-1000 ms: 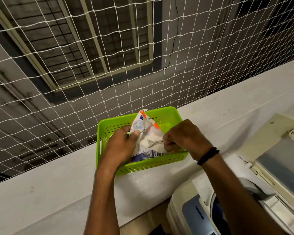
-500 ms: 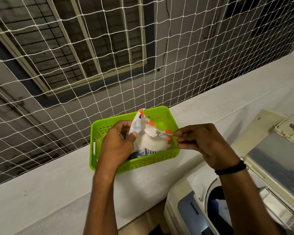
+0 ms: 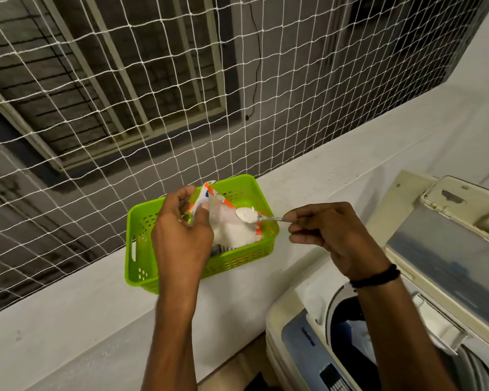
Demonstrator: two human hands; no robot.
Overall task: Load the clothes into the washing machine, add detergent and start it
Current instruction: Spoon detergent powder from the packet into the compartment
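While my left hand (image 3: 181, 238) pinches the packet (image 3: 229, 233) up inside the basket (image 3: 133, 221), I'm on the detergent step. My right hand (image 3: 331, 235) has its fingertips clamped on the spoon (image 3: 266, 218) handle, and the heaped bowl is just above the packet mouth. Next I must carry it level to the washer (image 3: 299, 342) drum without spilling.

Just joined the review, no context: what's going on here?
A person is spooning out detergent. The left hand holds the detergent packet open inside the green basket on the ledge. The right hand pinches a spoon heaped with white powder, over the packet. The washing machine has its lid up, with what look like clothes inside.
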